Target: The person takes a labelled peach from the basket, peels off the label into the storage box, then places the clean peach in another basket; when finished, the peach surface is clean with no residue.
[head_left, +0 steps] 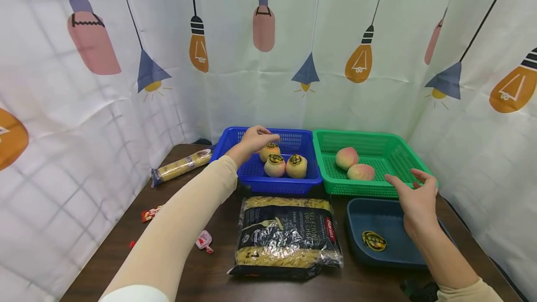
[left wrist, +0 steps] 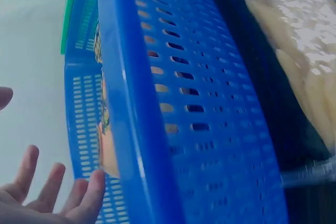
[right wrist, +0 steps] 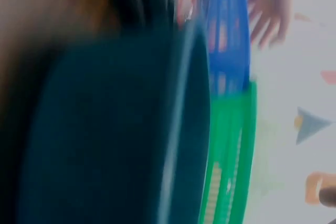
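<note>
Left hand (head_left: 253, 140): fingers loosely spread, holding nothing, poised over the back of the blue basket (head_left: 241, 171), just above the rearmost of three yellow-labelled round fruits (head_left: 270, 151). The other two fruits (head_left: 275, 166) (head_left: 296, 166) lie side by side at about 5 o'clock from the hand, touching each other. The left wrist view confirms straight, open fingers (left wrist: 52, 190) beside the blue mesh wall (left wrist: 210, 129).

Right hand (head_left: 413, 195): open, fingers relaxed and spread, gripping nothing, hovering over the near right corner of the green basket (head_left: 402, 153) and the far edge of the dark blue tray (head_left: 377, 223). Two peaches (head_left: 347, 158) (head_left: 361, 172) lie in the green basket at 10 o'clock from this hand. A round yellow-and-black sticker (head_left: 374, 241) sits on the tray floor at 7 o'clock.

Outward: pasta bag (head_left: 285, 236) lies flat in front of the blue basket. Long spaghetti packet (head_left: 181, 166) at 9 o'clock from the blue basket. Small red wrappers (head_left: 151, 213) (head_left: 204, 240) on the brown table (head_left: 201, 274) near the left sleeve. The right wrist view is blurred.
</note>
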### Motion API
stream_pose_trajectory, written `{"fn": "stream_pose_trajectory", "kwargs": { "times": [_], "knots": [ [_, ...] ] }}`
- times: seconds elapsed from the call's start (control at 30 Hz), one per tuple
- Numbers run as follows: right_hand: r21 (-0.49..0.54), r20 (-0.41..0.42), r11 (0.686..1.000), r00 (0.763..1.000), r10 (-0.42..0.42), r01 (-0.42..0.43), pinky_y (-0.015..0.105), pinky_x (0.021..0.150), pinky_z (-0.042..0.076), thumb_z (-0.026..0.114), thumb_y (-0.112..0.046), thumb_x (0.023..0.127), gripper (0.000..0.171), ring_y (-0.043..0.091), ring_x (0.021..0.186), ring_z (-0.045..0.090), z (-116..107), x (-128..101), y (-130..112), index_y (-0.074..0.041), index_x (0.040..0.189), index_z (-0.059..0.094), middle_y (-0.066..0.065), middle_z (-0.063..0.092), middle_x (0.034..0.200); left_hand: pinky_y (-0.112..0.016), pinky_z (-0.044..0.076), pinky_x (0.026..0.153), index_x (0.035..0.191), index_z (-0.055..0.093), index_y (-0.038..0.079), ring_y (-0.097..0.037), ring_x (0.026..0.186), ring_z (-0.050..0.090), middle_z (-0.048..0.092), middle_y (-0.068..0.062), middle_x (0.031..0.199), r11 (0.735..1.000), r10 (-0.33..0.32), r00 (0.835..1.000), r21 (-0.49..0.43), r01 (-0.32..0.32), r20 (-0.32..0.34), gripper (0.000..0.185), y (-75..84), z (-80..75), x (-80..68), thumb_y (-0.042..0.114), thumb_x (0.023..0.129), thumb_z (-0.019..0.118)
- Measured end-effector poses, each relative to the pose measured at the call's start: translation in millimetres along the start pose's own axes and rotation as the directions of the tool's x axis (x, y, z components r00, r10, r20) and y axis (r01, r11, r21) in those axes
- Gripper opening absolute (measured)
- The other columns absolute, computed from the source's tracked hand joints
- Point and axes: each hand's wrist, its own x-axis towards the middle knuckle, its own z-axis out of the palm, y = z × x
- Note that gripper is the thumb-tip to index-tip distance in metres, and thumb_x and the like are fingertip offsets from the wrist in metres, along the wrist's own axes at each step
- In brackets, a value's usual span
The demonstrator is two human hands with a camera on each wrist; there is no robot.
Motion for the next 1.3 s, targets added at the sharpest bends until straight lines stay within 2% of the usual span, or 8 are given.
{"fn": "stream_pose_trajectory", "kwargs": {
  "times": [0.17,0.4,0.53,0.67,0.73,0.87,1.03,1.3],
  "knots": [
    [0.133,0.018,0.991,1.0,-0.006,0.003,0.039,0.118,0.035,0.081,-0.036,0.103,0.059,0.017,0.148,0.027,29.3,-33.3,3.9,-0.035,0.138,0.033,-0.013,0.026,0.148,-0.067,0.045,0.125,0.147,0.062,0.016,-0.033,0.151,0.051,0.051,-0.009,0.164,0.986,-0.13,0.991,-0.107,0.127,-0.026,0.061,-12.4,0.1,16.7,0.047,0.098,0.081],
    [0.307,0.222,0.945,0.974,0.04,-0.109,0.038,0.128,0.035,0.07,-0.026,0.111,0.046,0.013,0.127,0.046,60.9,-67.5,9.6,-0.023,0.13,0.027,-0.006,0.028,0.134,-0.066,0.051,0.119,0.139,0.071,0.018,-0.031,0.159,0.045,0.045,-0.005,0.172,0.956,-0.241,0.969,-0.183,0.228,-0.053,0.051,-27.9,-2.0,32.0,0.041,0.095,0.081],
    [0.341,0.299,0.923,0.951,0.074,-0.179,0.034,0.127,0.043,0.067,-0.022,0.112,0.053,0.016,0.138,0.043,75.3,-75.9,13.3,-0.018,0.144,0.025,0.0,0.03,0.148,-0.062,0.058,0.113,0.155,0.058,0.015,-0.035,0.163,0.039,0.036,-0.009,0.177,0.937,-0.282,0.957,-0.232,0.26,-0.064,0.071,-27.0,0.3,35.7,0.038,0.092,0.082],
    [0.346,0.392,0.911,0.917,0.079,-0.226,0.034,0.132,0.041,0.06,-0.02,0.116,0.079,0.032,0.164,0.033,87.5,-80.5,16.5,-0.003,0.173,0.009,0.02,0.021,0.177,-0.058,0.061,0.111,0.174,0.026,0.013,-0.043,0.167,0.03,0.02,-0.016,0.181,0.912,-0.322,0.946,-0.286,0.296,-0.048,0.104,-21.9,5.0,39.2,0.034,0.09,0.084],
    [0.359,0.432,0.901,0.899,0.071,-0.244,0.034,0.134,0.037,0.055,-0.018,0.117,0.082,0.035,0.171,0.025,94.0,-81.1,18.2,0.0,0.177,0.002,0.021,0.014,0.183,-0.056,0.061,0.111,0.177,0.011,0.013,-0.044,0.167,0.029,0.013,-0.017,0.182,0.903,-0.342,0.939,-0.29,0.318,-0.033,0.114,-19.6,7.4,41.6,0.031,0.091,0.083],
    [0.386,0.458,0.882,0.886,0.071,-0.271,0.034,0.136,0.035,0.055,-0.016,0.117,0.081,0.036,0.173,0.022,109.2,-78.7,21.1,-0.001,0.178,0.004,0.017,0.006,0.187,-0.057,0.061,0.111,0.176,0.001,0.013,-0.04,0.161,0.037,0.011,-0.014,0.18,0.888,-0.382,0.924,-0.284,0.362,-0.017,0.117,-18.6,13.0,49.1,0.026,0.092,0.081],
    [0.419,0.426,0.863,0.9,0.09,-0.284,0.037,0.136,0.034,0.057,-0.014,0.116,0.082,0.039,0.173,0.02,128.0,-71.2,23.9,-0.002,0.178,0.004,0.016,0.0,0.188,-0.058,0.061,0.111,0.176,0.006,0.013,-0.041,0.155,0.044,0.017,-0.014,0.178,0.891,-0.392,0.92,-0.249,0.38,0.004,0.111,-18.7,14.7,55.2,0.022,0.093,0.08],
    [0.434,0.4,0.853,0.91,0.105,-0.29,0.044,0.139,0.03,0.06,-0.01,0.113,0.076,0.04,0.173,0.02,151.7,-55.1,30.3,0.005,0.174,0.018,0.024,0.012,0.185,-0.057,0.063,0.106,0.17,0.043,0.017,-0.047,0.145,0.055,0.033,-0.018,0.177,0.913,-0.384,0.921,-0.125,0.389,0.066,0.082,-12.9,12.5,62.8,0.023,0.095,0.076]
  ]
}}
